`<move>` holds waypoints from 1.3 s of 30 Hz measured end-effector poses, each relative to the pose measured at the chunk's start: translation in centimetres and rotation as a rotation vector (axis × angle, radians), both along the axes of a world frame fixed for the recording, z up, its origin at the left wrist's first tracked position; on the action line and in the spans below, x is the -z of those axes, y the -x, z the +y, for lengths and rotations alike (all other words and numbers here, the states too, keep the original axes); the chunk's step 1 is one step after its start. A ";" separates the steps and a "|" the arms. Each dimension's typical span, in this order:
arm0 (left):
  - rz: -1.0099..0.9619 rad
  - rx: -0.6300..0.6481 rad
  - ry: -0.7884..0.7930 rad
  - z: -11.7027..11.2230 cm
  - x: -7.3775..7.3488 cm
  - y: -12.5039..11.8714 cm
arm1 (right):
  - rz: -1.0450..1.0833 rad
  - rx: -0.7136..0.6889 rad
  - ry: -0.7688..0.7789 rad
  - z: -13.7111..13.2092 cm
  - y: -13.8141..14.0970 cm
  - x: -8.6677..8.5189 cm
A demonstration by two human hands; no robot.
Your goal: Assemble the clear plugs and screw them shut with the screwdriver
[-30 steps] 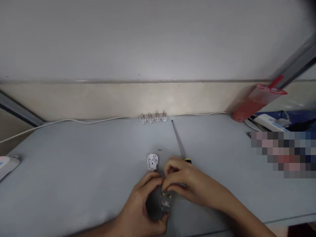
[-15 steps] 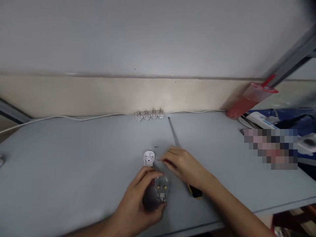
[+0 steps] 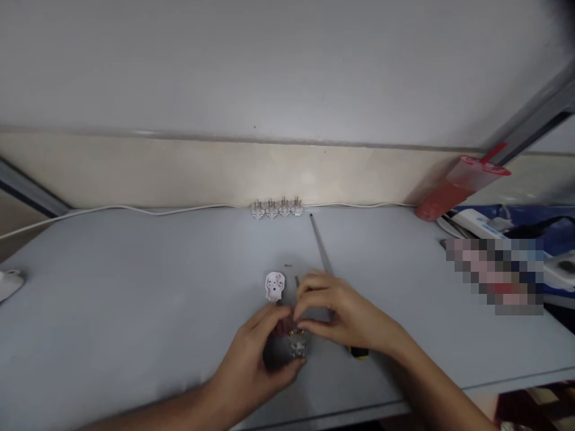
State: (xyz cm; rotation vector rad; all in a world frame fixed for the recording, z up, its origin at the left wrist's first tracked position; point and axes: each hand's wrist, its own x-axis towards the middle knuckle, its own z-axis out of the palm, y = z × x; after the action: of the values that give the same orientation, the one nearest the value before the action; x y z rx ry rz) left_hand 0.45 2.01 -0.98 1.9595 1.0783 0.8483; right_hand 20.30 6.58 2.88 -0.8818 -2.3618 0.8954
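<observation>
My left hand (image 3: 247, 359) grips a clear plastic plug body (image 3: 297, 346) by its edges, thumb below and fingers above, over the near part of the table. Brass-coloured bits show inside it. The fingertips of my right hand (image 3: 336, 308) are pinched together at the top of this plug body; whatever lies between them is hidden. Just beyond my left hand is a white plug cover (image 3: 275, 286). Two small metal pieces lie near it, a pin (image 3: 288, 265) and another thin piece (image 3: 297, 281) by my right fingers. A long screwdriver (image 3: 320, 242) runs beneath my right hand.
Several clear plugs (image 3: 276, 208) stand in a row, prongs up, at the wall beside a white cable (image 3: 148, 212). At the right are a red drink cup (image 3: 458, 188) with a straw and a white power strip (image 3: 480, 224). A white object (image 3: 9, 283) sits at the left edge.
My right hand has moved from beside the white cover to the clear plug body, its fingertips now over the top of it. The view has shifted slightly.
</observation>
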 end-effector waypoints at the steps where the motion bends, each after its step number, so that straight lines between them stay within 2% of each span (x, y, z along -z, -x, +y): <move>1: 0.000 -0.002 0.009 0.0 -0.1 0.0 | 0.005 -0.029 0.014 -0.1 0.1 0.0; 6: -0.028 0.000 0.019 0.1 -0.1 0.0 | 0.003 -0.090 0.031 -0.5 0.6 0.5; 9: -0.030 -0.021 0.008 0.1 0.2 0.2 | 0.097 -0.082 0.005 -0.4 0.5 0.4; 12: -0.033 -0.045 0.012 0.1 0.3 0.4 | 0.180 0.109 -0.055 0.1 0.1 0.3; 14: -0.028 -0.053 0.019 0.0 0.2 0.4 | 0.131 0.264 -0.104 0.6 -0.1 0.7; 16: -0.020 -0.060 0.012 0.0 0.2 0.3 | 0.055 0.307 -0.130 0.9 0.0 1.4; 19: -0.029 -0.059 -0.017 0.0 0.2 0.3 | -0.016 0.259 -0.108 1.1 0.4 2.4; 22: -0.032 -0.059 -0.039 0.1 0.1 0.3 | -0.062 0.252 -0.088 1.0 0.5 2.5; 25: -0.028 -0.054 -0.052 0.2 0.1 0.3 | -0.052 0.250 -0.067 0.7 0.1 1.4; 28: -0.032 -0.055 -0.086 0.1 0.1 0.4 | 0.030 0.151 0.039 0.4 -0.4 0.1; 31: -0.026 -0.075 -0.125 -0.1 0.3 0.4 | 0.047 0.058 0.138 0.1 -0.5 -0.3; 36: 0.004 -0.088 -0.184 0.1 0.6 0.6 | -0.060 0.099 0.051 -0.7 0.4 0.7; 39: 0.057 -0.100 -0.243 0.4 0.4 0.7 | -0.056 0.144 0.063 -0.7 0.3 0.6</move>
State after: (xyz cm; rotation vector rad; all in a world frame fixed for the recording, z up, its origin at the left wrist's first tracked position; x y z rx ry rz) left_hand -0.23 2.39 -1.43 2.1551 1.1604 1.0235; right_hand 19.95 5.85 2.23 -1.1000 -2.2935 0.9022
